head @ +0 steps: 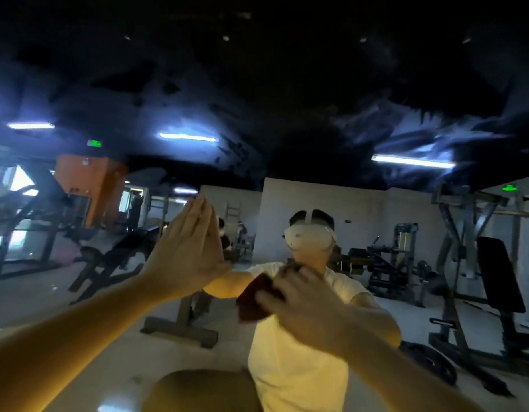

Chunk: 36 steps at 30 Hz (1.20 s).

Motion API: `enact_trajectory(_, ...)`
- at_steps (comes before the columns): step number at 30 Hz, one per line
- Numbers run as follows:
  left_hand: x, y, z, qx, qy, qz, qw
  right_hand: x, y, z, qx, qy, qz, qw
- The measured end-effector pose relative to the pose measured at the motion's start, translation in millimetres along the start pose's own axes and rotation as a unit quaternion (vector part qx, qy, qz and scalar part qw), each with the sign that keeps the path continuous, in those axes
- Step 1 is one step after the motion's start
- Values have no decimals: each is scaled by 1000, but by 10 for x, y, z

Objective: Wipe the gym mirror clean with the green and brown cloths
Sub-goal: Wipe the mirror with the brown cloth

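The left hand (pixel 184 251), at the middle left, lies flat on the mirror (pixel 287 114), fingers straight and together. In the middle, the blurry right hand (pixel 305 304) holds the brown cloth (pixel 253 297) against the glass.

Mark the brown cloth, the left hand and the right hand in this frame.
brown cloth (pixel 253 295): head view, the fold showing beside the fingers.
left hand (pixel 181 251): head view, back of the hand.
right hand (pixel 305 304): head view, back of the hand.

no legible txt, green signs (pixel 94 143) blurred
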<state>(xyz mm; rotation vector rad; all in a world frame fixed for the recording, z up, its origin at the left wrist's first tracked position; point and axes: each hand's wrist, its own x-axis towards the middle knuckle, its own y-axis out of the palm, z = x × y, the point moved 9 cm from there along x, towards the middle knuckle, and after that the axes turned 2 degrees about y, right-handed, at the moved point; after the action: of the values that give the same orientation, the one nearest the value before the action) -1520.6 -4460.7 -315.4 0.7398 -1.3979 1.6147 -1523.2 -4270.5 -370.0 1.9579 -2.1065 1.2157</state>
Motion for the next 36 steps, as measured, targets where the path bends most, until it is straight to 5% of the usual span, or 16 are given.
enact_trajectory(2,14,108,13,34,9,40,999,12,-275,-602,52,117,-79,989)
enact_trajectory(5,8,131,64,14,-13,35,999,-107,-830,-1448,-13,354,-247,902)
enact_trajectory(8,-38,17,44,-30,-19,11,999,53,-861,-1435,3,446,-298,844)
enact_trajectory(12,-387,-34,146,-65,-14,-99,993,499,-299,-361,2,364,-244,899)
enact_trajectory(16,-849,164,386,-82,-61,-92,991,500,380,851,46,232,-171,957)
enact_trajectory(19,-1135,300,568,-74,-80,-71,992,296,709,1582,53,56,-88,993)
enact_trajectory(22,-1297,464,678,-72,-86,-55,992,128,818,1556,10,-51,-2,999)
enact_trajectory(24,-1312,537,667,-93,-90,-47,990,155,498,1045,34,14,-32,999)
enact_trajectory(26,-1314,566,666,-101,-95,-54,989,112,113,224,64,180,-113,975)
enact_trajectory(29,-1315,577,685,-88,-88,-60,990,-152,-275,-556,29,407,-255,877)
enact_trajectory(32,-1326,623,743,-97,-84,-49,991,26,-69,-288,17,465,-273,842)
enact_trajectory(36,-1429,582,831,-123,-77,-72,987,525,288,523,30,418,-210,883)
